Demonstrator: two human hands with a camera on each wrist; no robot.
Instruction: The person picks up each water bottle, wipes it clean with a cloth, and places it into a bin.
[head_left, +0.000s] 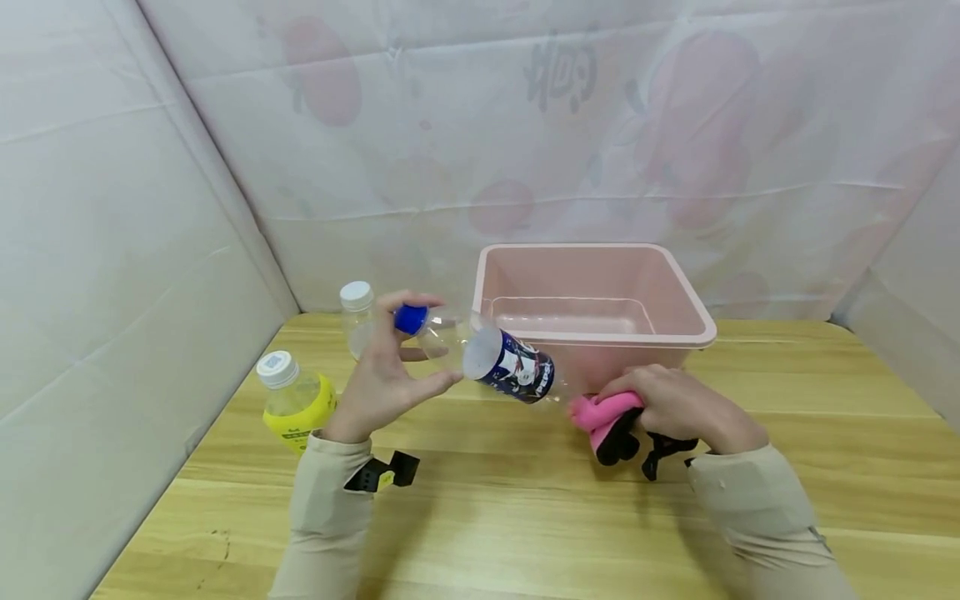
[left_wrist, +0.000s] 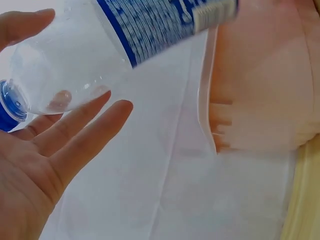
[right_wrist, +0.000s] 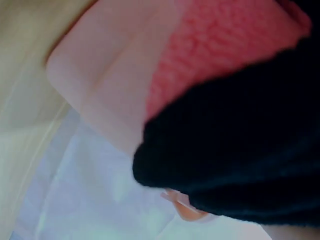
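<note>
A clear plastic Pepsi bottle (head_left: 517,367) with a blue cap and dark blue label is tilted in the air, its base toward the lower right. My left hand (head_left: 386,375) holds it near the capped end, thumb on one side and fingers on the other, as the left wrist view shows with the bottle (left_wrist: 70,55) across the hand (left_wrist: 55,150). My right hand (head_left: 671,404) grips a bunched pink and black cloth (head_left: 611,425) in front of the pink bin. In the right wrist view the cloth's black side (right_wrist: 225,140) hides most of that hand.
A pink plastic bin (head_left: 592,340) stands at the back of the wooden table (head_left: 487,517). On the left are a bottle with a yellow label (head_left: 300,408) and a clear white-capped bottle (head_left: 357,312), partly behind my left hand. White curtains (head_left: 420,167) hang around the table.
</note>
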